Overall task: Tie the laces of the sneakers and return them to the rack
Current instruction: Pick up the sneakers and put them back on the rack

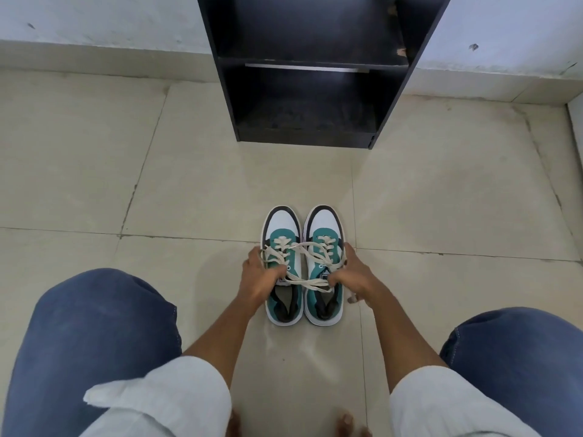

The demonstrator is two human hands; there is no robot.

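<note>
Two teal, white and black sneakers stand side by side on the floor, toes pointing to the rack: the left sneaker (281, 227) and the right sneaker (325, 223). Cream laces (307, 283) lie loose and cross from one shoe to the other. My left hand (260, 275) grips the left sneaker at its outer side, thumb over the tongue. My right hand (351, 274) grips the right sneaker the same way, fingers curled into the laces. The black shoe rack (307, 59) stands ahead against the wall, its two visible shelves bare.
Pale tiled floor (157, 184) surrounds the shoes. My knees in blue jeans (104, 313) frame the lower left and right. A grey-white wall (94, 20) runs behind the rack. My bare toes (345, 421) show at the bottom edge.
</note>
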